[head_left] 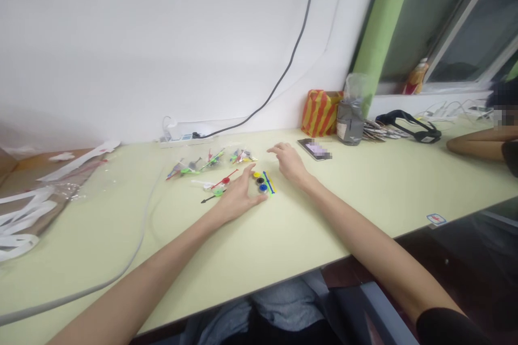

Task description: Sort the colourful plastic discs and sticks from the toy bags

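Note:
My left hand rests on the table with thumb and fingers spread, nothing between them. Just right of it lie small round plastic pieces: a yellow disc, a black disc and a blue disc. Beside these discs is a blue arrow-shaped stick, with a yellow one partly under it. My right hand hovers or rests to their right, fingers apart and holding nothing visible. Left of my left hand are a red disc, a green disc, a white piece and a black arrow stick.
Clear bags of coloured parts lie behind my hands, near a power strip. A phone, a striped bag and a grey pouch stand to the right. Cardboard and a cable are left. Another person's arm rests far right.

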Demonstrator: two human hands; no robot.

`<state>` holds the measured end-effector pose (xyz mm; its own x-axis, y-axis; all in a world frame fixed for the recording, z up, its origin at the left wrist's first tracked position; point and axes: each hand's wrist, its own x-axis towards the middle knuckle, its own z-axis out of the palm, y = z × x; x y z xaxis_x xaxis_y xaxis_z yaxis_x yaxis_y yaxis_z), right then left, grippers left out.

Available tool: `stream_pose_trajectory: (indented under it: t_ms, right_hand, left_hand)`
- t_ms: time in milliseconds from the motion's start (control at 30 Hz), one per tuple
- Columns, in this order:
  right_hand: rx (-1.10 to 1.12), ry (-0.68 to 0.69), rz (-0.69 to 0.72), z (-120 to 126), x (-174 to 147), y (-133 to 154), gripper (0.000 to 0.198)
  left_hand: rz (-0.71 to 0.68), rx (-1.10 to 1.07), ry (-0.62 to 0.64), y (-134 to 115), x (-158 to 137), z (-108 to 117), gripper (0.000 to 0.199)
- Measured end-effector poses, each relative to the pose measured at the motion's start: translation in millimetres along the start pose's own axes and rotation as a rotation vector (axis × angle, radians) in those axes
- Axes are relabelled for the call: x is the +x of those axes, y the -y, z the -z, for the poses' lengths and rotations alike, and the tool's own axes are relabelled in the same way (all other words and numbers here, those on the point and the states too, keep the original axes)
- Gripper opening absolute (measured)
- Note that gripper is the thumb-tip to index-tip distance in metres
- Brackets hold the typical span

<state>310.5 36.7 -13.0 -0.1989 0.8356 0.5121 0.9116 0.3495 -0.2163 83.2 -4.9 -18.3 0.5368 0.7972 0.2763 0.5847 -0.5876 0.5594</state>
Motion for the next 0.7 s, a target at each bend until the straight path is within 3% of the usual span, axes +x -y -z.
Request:
stream_pose_trajectory:
  t_ms: [200, 333, 467, 600, 700]
  right_hand:
    - [-0.011, 0.147, -0.011, -8, -2, -21, 0.058]
    - [0.047, 0.095, 0.004, -8, -5, -6, 0.054]
    - [0.168, -0.019, 0.060, -2, -7, 17, 0.048]
    - [0.292, -0.114, 0.114, 0, 13, 42, 0.032]
    - [0.331, 0.109, 0.341, -10, 37, 64, 0.024]
  left_hand:
    - [0.013, -0.001, 0.028, -4, -2, 3, 0.091]
    - [0.017, -0.003, 0.038, -1, -3, 3, 0.092]
    - [-0.073, 0.065, -0.017, -2, -5, 2, 0.090]
    - [-0.238, 0.217, -0.173, -17, -9, 5, 0.051]
    - [-0.311, 0.284, -0.323, -24, -11, 8, 0.023]
